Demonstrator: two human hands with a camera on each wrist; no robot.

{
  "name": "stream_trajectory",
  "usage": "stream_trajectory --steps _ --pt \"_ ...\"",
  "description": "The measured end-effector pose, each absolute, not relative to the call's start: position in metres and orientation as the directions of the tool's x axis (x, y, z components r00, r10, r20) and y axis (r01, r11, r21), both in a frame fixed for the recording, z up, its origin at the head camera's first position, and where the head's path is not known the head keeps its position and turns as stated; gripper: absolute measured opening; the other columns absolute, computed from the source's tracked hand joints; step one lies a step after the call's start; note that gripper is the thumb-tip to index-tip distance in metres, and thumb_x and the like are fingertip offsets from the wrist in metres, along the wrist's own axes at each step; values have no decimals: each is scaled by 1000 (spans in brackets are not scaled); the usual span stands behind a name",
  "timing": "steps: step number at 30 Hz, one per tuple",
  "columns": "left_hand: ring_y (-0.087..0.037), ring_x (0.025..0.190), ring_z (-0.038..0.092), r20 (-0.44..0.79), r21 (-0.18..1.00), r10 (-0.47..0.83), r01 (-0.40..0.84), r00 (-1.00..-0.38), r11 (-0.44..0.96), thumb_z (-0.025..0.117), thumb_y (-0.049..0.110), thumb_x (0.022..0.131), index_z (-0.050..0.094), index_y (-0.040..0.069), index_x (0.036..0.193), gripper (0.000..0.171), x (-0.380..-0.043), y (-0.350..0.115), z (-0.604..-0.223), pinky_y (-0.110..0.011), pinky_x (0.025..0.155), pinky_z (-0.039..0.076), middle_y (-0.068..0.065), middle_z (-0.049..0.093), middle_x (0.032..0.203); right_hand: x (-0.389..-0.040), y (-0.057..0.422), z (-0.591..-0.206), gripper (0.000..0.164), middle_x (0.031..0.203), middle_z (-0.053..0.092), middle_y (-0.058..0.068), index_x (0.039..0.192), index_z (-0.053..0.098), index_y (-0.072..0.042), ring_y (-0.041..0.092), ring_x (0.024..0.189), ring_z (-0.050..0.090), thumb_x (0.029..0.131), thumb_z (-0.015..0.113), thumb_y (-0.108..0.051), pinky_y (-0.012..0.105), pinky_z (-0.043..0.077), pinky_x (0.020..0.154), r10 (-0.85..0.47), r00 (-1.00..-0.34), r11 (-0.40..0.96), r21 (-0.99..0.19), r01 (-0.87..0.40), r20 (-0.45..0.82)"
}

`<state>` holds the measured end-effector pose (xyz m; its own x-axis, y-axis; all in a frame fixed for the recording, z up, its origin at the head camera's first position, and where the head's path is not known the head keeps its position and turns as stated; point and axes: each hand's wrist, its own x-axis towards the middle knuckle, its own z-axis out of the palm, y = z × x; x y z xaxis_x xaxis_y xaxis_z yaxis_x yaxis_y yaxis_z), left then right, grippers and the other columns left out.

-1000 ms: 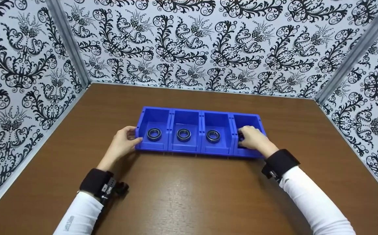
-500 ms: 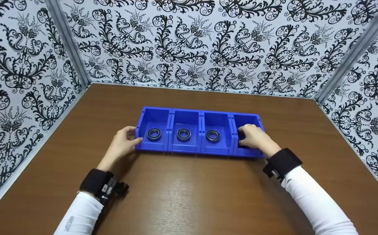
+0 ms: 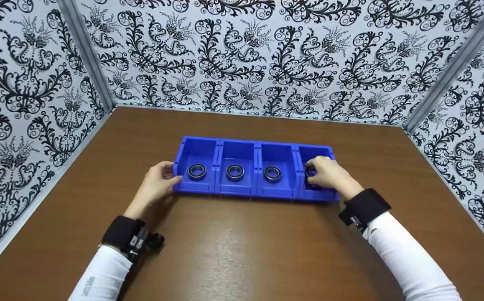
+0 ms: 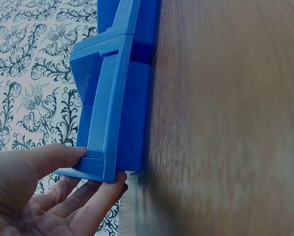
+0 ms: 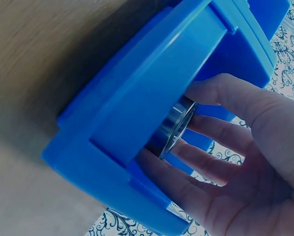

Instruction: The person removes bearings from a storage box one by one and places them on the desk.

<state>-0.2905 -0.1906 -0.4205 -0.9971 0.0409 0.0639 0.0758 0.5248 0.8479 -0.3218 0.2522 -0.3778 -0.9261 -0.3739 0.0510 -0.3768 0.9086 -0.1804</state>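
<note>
A row of joined blue storage bins [image 3: 238,149] sits on the brown table. Three ball bearings lie flat, one per bin: one in the leftmost bin [image 3: 197,172], a second bearing [image 3: 235,172] beside it and a third bearing [image 3: 272,174] further right. At the row's left end my left hand [image 3: 157,182] pinches the side wall, thumb inside and fingers outside, as the left wrist view confirms. Inside the rightmost bin my right hand [image 3: 330,175] holds another bearing [image 5: 177,124] by its rim, between thumb and fingers. In the right wrist view that bearing stands tilted, partly hidden by the bin's front lip.
Brown tabletop [image 3: 225,242] extends in front of the bins and on both sides. Patterned white panels [image 3: 246,58] with grey metal corner posts enclose the back and sides. Each wrist wears a black strap [image 3: 123,234] with a small camera.
My right hand has shifted slightly up and to the right within the rightmost bin, and more of its bearing shows. My left hand, the bins and the other bearings have stayed put.
</note>
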Motion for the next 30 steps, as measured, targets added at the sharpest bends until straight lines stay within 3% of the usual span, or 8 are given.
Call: stream_trajectory --steps 30 --pt "-38 115 55 54 854 32 63 -998 517 62 10 85 45 -8 126 48 -290 -189 -420 -44 98 47 -29 53 126 -314 254 -360 39 109 65 19 107 67 -3 35 104 57 70 64 -16 55 47 88 -390 -920 904 -168 -392 48"
